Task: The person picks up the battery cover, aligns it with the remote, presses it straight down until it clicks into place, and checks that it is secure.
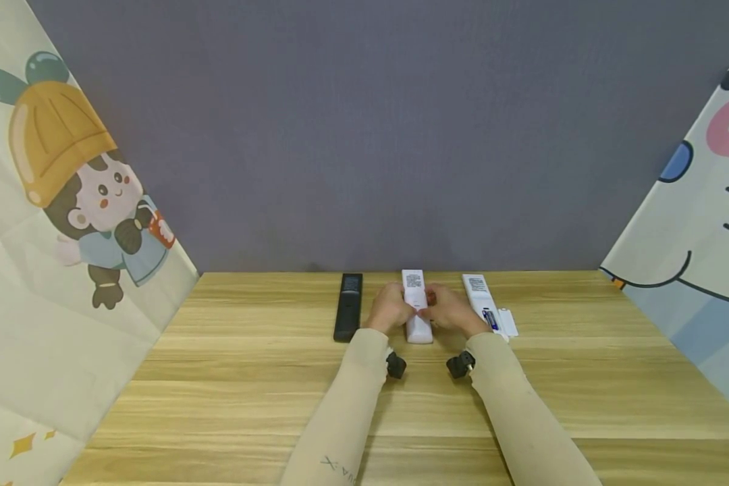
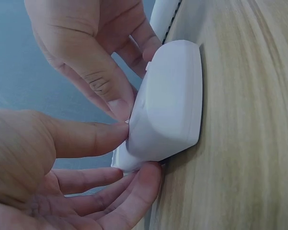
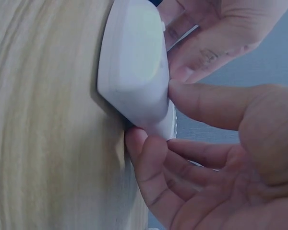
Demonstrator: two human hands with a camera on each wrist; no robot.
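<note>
Pale wood-grain tabletop [image 1: 231, 405], far centre: our left hand [image 1: 391, 308] and right hand [image 1: 452, 310] grip a long white plastic remote [image 1: 419, 331]. We'd best brace it flat, thumbs [image 2: 93, 139] pressing evenly.

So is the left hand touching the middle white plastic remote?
Touching: the left wrist view shows the left hand with thumb and fingers against the remote.

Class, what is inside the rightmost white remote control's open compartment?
At least one blue battery shows in the rightmost white remote control; the count is unclear. Whatever lies beneath is covered. The right hand and sleeve hide part of the remote's left edge.
</note>
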